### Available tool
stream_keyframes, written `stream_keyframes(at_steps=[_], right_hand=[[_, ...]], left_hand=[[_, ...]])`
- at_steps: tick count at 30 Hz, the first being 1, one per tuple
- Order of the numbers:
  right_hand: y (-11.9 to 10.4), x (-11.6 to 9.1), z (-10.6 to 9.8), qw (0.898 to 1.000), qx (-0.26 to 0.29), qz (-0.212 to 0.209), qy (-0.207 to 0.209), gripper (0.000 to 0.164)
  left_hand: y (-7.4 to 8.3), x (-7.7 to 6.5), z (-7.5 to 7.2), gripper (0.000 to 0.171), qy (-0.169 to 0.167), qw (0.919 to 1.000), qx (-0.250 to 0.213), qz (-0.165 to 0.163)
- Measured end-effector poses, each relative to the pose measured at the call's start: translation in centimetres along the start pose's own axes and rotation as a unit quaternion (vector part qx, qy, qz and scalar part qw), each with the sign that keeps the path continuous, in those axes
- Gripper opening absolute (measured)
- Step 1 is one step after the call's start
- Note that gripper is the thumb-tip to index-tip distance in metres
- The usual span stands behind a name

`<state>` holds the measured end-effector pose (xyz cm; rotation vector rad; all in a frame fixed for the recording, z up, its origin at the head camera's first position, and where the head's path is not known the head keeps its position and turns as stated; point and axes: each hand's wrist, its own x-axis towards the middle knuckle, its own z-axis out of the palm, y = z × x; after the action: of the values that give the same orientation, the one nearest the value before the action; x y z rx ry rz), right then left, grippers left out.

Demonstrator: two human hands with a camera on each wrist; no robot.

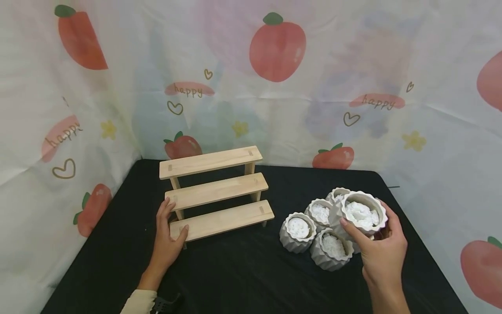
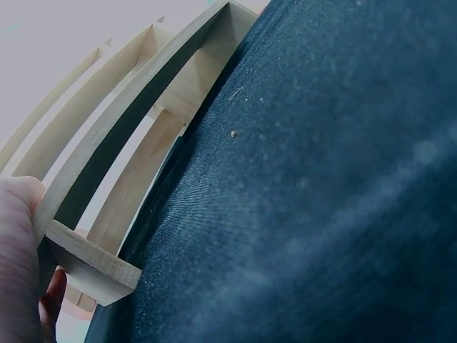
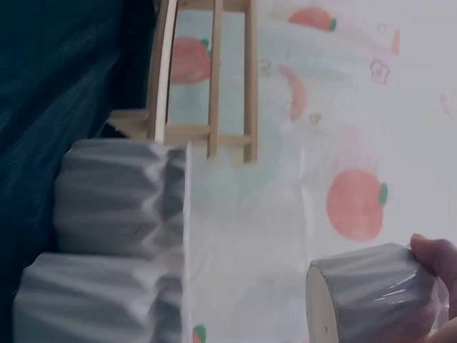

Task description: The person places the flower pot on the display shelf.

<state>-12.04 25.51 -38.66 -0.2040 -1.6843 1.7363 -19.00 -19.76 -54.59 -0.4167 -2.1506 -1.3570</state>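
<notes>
A three-tier wooden stand (image 1: 216, 190) stands at the middle left of the black table. My left hand (image 1: 166, 237) grips its left end, thumb over the lowest step and fingers at the end of the middle step. In the left wrist view the hand wraps the end of the step board (image 2: 114, 136) beside its leg (image 2: 96, 268). My right hand (image 1: 386, 250) holds a white fluted flower pot (image 1: 336, 221) with white filling by its side, thumb at the near wall. That pot (image 3: 375, 293) is raised, its flat base showing in the right wrist view.
Several similar fluted pots, among them a left one (image 1: 296, 243) and a front one (image 1: 328, 258), cluster on the black tablecloth (image 1: 243, 270) under and left of the held pot. A fruit-print curtain (image 1: 235, 113) encloses the table at the back and sides.
</notes>
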Motion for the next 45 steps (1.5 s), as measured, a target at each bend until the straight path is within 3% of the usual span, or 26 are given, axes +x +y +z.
stream_keyframes(at_steps=[3, 12, 17, 25, 30, 37, 45], right_hand=[[-0.4, 0.2, 1.2, 0.999, -0.02, -0.007, -0.04, 0.087], [-1.1, 0.9, 5.2, 0.991, -0.014, -0.005, -0.131, 0.083], [-0.8, 1.1, 7.1, 0.989, 0.021, -0.005, -0.145, 0.08], [0.0, 2.1, 10.8, 0.979, 0.121, 0.015, -0.162, 0.081], [0.2, 3.3, 13.0, 0.977, 0.127, 0.024, -0.168, 0.081], [0.5, 4.8, 15.3, 0.973, 0.113, 0.0, -0.202, 0.079], [1.0, 4.7, 17.4, 0.972, 0.091, 0.008, -0.218, 0.079]], left_hand=[[0.0, -0.1, 0.0, 0.083, -0.001, 1.0, -0.001, -0.001], [0.1, 0.1, 0.1, 0.084, 0.001, 1.0, -0.008, -0.005], [-0.1, 0.2, 0.1, 0.085, -0.002, 0.9998, -0.019, -0.005], [-0.2, 0.2, -0.2, 0.083, -0.005, 0.9998, -0.019, -0.007], [-0.3, 0.0, -0.2, 0.083, -0.006, 0.9997, -0.022, -0.008], [-0.2, 0.4, 0.3, 0.086, -0.002, 0.9996, -0.023, 0.013], [3.4, 0.7, -0.2, 0.08, 0.019, 0.9986, -0.02, 0.045]])
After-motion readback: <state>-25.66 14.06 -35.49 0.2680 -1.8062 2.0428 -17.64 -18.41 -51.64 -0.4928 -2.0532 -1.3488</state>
